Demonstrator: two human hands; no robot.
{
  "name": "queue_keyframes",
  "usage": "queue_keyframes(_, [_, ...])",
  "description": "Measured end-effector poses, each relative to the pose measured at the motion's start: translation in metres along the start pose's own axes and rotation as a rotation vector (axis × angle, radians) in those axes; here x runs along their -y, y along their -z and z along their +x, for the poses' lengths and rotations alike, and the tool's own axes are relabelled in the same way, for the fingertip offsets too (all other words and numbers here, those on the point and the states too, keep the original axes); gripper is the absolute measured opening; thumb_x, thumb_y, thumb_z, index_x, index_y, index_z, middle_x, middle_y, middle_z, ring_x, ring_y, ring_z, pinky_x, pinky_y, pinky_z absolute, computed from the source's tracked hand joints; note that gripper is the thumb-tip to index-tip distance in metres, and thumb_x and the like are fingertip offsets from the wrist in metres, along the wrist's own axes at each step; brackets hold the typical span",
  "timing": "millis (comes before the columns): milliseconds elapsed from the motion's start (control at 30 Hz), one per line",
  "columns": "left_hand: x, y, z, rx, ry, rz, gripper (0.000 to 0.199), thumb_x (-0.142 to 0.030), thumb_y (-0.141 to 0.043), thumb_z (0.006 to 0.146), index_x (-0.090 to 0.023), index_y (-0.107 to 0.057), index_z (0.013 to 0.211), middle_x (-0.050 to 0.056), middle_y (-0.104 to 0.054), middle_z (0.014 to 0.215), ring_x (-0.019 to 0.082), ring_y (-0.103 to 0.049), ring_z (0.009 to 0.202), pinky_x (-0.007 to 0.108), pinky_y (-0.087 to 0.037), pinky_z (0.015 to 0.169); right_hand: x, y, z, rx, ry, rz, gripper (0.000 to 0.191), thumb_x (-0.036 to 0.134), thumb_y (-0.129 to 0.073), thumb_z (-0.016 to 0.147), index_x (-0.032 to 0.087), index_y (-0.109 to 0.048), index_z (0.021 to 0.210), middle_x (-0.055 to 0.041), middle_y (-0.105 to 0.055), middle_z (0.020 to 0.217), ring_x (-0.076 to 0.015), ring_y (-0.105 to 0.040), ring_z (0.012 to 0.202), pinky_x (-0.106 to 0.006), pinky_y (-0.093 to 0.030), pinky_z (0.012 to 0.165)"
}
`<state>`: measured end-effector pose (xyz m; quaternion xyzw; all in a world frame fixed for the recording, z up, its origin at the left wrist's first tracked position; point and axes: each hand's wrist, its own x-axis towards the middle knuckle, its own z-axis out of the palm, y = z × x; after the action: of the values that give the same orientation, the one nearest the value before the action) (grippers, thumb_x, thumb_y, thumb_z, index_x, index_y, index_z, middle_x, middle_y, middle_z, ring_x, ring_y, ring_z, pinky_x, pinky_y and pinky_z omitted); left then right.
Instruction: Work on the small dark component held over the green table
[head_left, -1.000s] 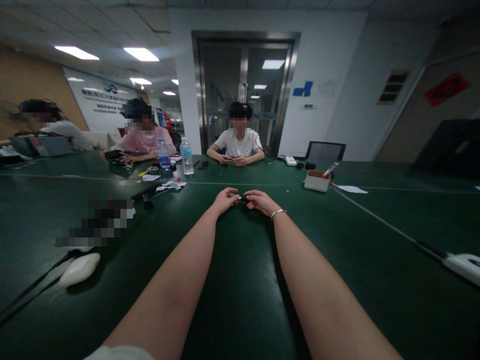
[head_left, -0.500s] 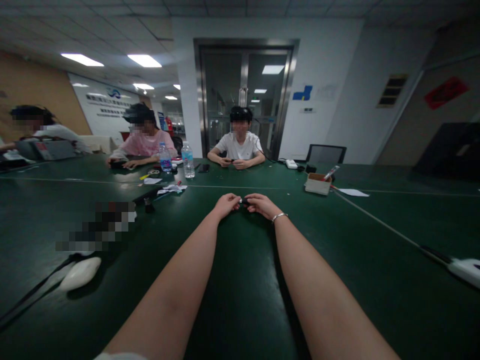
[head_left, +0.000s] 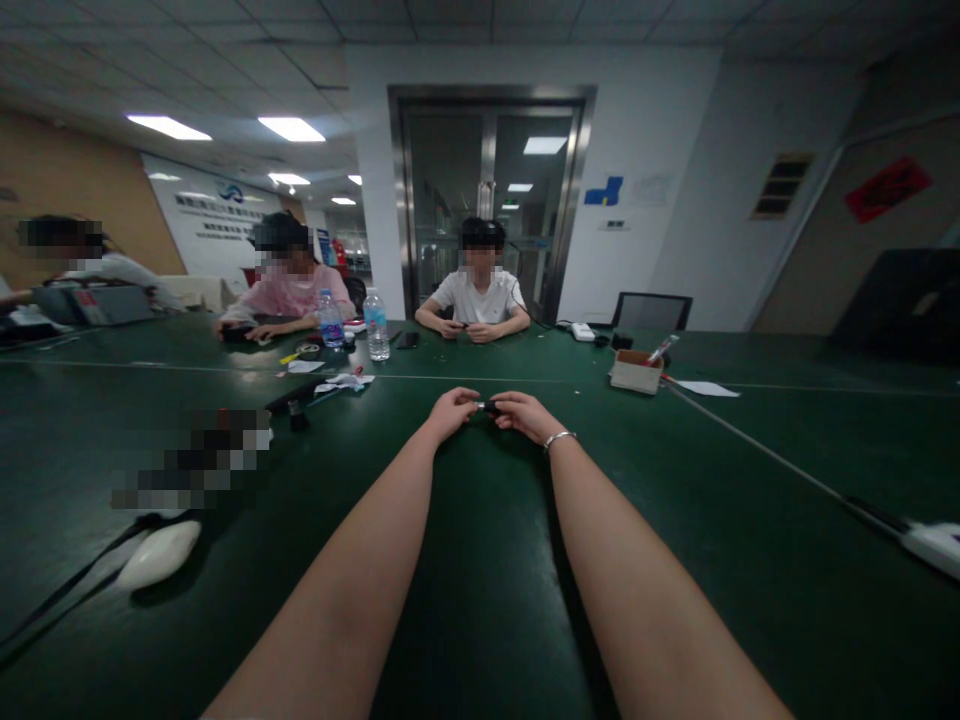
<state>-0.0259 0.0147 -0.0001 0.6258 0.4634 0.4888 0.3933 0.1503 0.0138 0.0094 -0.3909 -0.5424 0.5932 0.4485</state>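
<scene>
Small black-and-silver object point(head_left: 490, 407) is held between left hand point(head_left: 452, 411) and right hand point(head_left: 523, 416) over the green table point(head_left: 480, 590), fingertips clamped on its ends. It could be dropped were either pinch loosened.

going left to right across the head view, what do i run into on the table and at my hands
White rounded object → first water bottle → second water bottle → left hand → small dark object between the fingers of both hands → right hand → silver bracelet → small open box → white paper
</scene>
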Motion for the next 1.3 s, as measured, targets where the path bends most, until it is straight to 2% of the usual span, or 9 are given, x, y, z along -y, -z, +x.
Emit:
queue_keyframes(167, [0.0020, -0.0003, 0.0010, -0.023, 0.013, -0.052, 0.019, -0.023, -0.061, 0.074, -0.013, -0.062, 0.090, 0.004, -0.063, 0.073, 0.009, -0.054, 0.058, 0.021, -0.043, 0.055, -0.0002, 0.0011, -0.0001, 0.012, 0.001, 0.002, 0.013, 0.005, -0.056, 0.082, 0.010, -0.060, 0.093, -0.0036, -0.065, 0.062, -0.0076, -0.059, 0.045, -0.017, -0.054, 0.048])
queue_keyframes(367, [0.0034, -0.0013, 0.0013, 0.018, -0.039, -0.044, 0.025, -0.037, -0.058, 0.076, -0.014, -0.062, 0.085, -0.001, -0.054, 0.058, 0.008, -0.049, 0.050, 0.020, -0.039, 0.049, 0.0002, 0.0018, -0.0005, 0.021, 0.002, 0.008, 0.013, 0.005, -0.056, 0.082, 0.010, -0.059, 0.094, -0.0044, -0.066, 0.064, -0.0073, -0.060, 0.045, -0.017, -0.054, 0.050])
queue_keyframes(533, [0.0038, -0.0008, 0.0006, 0.050, -0.069, 0.013, 0.026, -0.033, -0.067, 0.068, -0.014, -0.064, 0.086, -0.001, -0.054, 0.059, 0.009, -0.050, 0.054, 0.020, -0.038, 0.051, 0.0012, 0.0015, -0.0016, 0.009, -0.001, 0.034, 0.012, 0.003, -0.053, 0.084, 0.009, -0.058, 0.093, -0.0053, -0.065, 0.064, -0.0074, -0.059, 0.045, -0.017, -0.053, 0.049])
queue_keyframes(700, [0.0074, -0.0002, 0.0023, 0.048, -0.060, 0.043, 0.026, -0.035, -0.064, 0.071, -0.012, -0.064, 0.084, 0.002, -0.059, 0.065, 0.009, -0.051, 0.058, 0.021, -0.040, 0.054, 0.0028, 0.0007, -0.0038, 0.019, -0.001, 0.033, 0.013, 0.002, -0.052, 0.084, 0.009, -0.059, 0.092, -0.0050, -0.065, 0.063, -0.0073, -0.059, 0.046, -0.016, -0.053, 0.049])
queue_keyframes(833, [0.0069, 0.0005, 0.0016, 0.031, -0.080, 0.033, 0.032, -0.035, -0.066, 0.070, -0.014, -0.063, 0.094, 0.003, -0.062, 0.076, 0.010, -0.053, 0.061, 0.021, -0.041, 0.053, 0.0031, 0.0002, -0.0033, 0.024, -0.013, 0.024, 0.015, 0.001, -0.050, 0.084, 0.008, -0.058, 0.093, -0.0048, -0.065, 0.062, -0.0069, -0.059, 0.045, -0.016, -0.053, 0.049])
queue_keyframes(1067, [0.0049, -0.0013, 0.0015, 0.060, -0.068, -0.017, 0.028, -0.037, -0.057, 0.077, -0.013, -0.061, 0.090, 0.000, -0.056, 0.062, 0.008, -0.050, 0.053, 0.020, -0.038, 0.050, 0.0009, 0.0015, -0.0001, 0.030, -0.013, 0.033, 0.015, 0.001, -0.052, 0.083, 0.008, -0.059, 0.093, -0.0051, -0.065, 0.062, -0.0077, -0.059, 0.045, -0.017, -0.054, 0.049])
queue_keyframes(1300, [0.0070, 0.0005, 0.0013, 0.092, -0.091, 0.078, 0.026, -0.032, -0.064, 0.071, -0.012, -0.063, 0.088, 0.001, -0.057, 0.062, 0.011, -0.053, 0.058, 0.023, -0.041, 0.056, 0.0013, 0.0015, -0.0010, 0.015, -0.008, 0.042, 0.014, 0.001, -0.053, 0.083, 0.007, -0.059, 0.093, -0.0063, -0.065, 0.061, -0.0084, -0.060, 0.045, -0.017, -0.053, 0.049])
